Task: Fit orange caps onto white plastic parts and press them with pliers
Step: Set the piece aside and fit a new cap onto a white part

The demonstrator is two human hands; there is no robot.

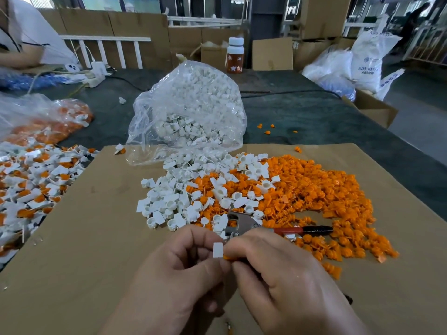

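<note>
My left hand (179, 274) pinches a small white plastic part (217, 249) at the middle of the view. My right hand (283, 274) pinches an orange cap (227, 257) right against that part's lower edge. Just behind my hands the pliers (244, 223) lie on the cardboard, metal jaws to the left, red and black handles (304, 230) pointing right. A heap of loose white parts (176, 199) spreads behind the hands, with a wide heap of orange caps (314, 197) to its right.
A clear bag of white parts (191, 110) stands at the back of the cardboard sheet (84, 250). Fitted white-and-orange pieces (31, 184) pile up at the left, with a bag of them (48, 122) behind. A bottle (235, 55) and another person's sleeve (36, 32) are further back.
</note>
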